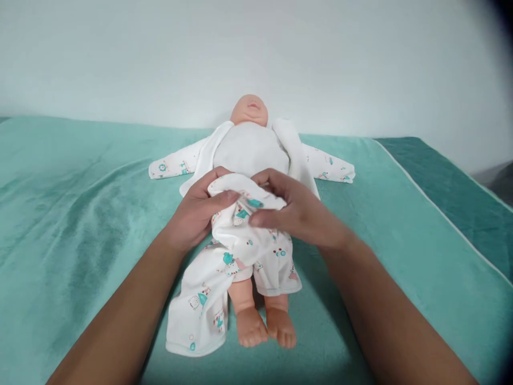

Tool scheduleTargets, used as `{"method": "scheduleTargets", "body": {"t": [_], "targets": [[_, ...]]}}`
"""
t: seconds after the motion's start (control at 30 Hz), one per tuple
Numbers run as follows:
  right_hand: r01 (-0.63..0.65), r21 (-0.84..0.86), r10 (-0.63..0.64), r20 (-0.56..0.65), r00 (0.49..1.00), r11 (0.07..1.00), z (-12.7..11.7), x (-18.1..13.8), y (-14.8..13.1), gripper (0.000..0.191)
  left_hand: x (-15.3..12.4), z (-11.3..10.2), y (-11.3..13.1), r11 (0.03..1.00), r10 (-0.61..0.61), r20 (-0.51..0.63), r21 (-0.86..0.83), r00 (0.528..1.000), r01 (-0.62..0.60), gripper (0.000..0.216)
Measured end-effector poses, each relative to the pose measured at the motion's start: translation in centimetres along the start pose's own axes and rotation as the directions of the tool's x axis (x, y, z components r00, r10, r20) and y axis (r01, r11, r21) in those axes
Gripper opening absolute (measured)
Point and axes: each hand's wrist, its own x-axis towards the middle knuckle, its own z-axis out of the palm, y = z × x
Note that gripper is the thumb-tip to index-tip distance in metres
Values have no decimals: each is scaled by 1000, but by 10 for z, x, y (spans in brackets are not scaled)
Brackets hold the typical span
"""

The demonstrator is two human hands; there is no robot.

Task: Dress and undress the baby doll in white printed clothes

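The trousers (240, 254) are pinched between thumb and fingers of both the left hand (196, 211) and the right hand (298, 211), the upper edge being bunched over the lower belly of the doll (250, 149). The cloth is white, creased and printed with small teal and pink figures. One trouser leg is laid flat beside the doll, on the left hand's side; by the look of it, it has not been drawn on. Whether the other is filled cannot be told, though both feet (251, 327) are left bare. The shirt (294, 147), in matching print, appears only partly dealt with: it is spread under the doll, front unclosed, sleeves stretched to either side. No doll's hand is seen at the cuffs. Beneath the doll a teal blanket (401, 230) is spread; beyond its head a pale wall (256, 53) is seen.
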Motion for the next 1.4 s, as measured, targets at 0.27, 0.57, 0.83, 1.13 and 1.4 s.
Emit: {"method": "scheduleTargets", "body": {"t": [0.27, 0.57, 0.83, 1.13, 1.4], "targets": [[-37, -41, 43, 153, 987, 998, 1, -4, -2, 16, -2, 8, -1, 997, 18, -12, -74, 1000, -19, 29], [10, 311, 43, -165, 985, 951, -3, 1, 9, 21, -4, 2, 9, 962, -94, 194, 270, 976, 39, 40], [-84, -38, 91, 244, 966, 996, -7, -1, -8, 26, -6, 9, -3, 992, 25, 28, -123, 999, -22, 35], [-33, 193, 20, 66, 998, 981, -5, -4, 3, 19, -8, 14, 3, 999, 46, -1, -6, 999, -46, 38], [20, 161, -2, -113, 994, 987, 0, -3, 7, 23, -10, 11, 8, 996, -89, 168, 9, 982, 89, 28]]}}
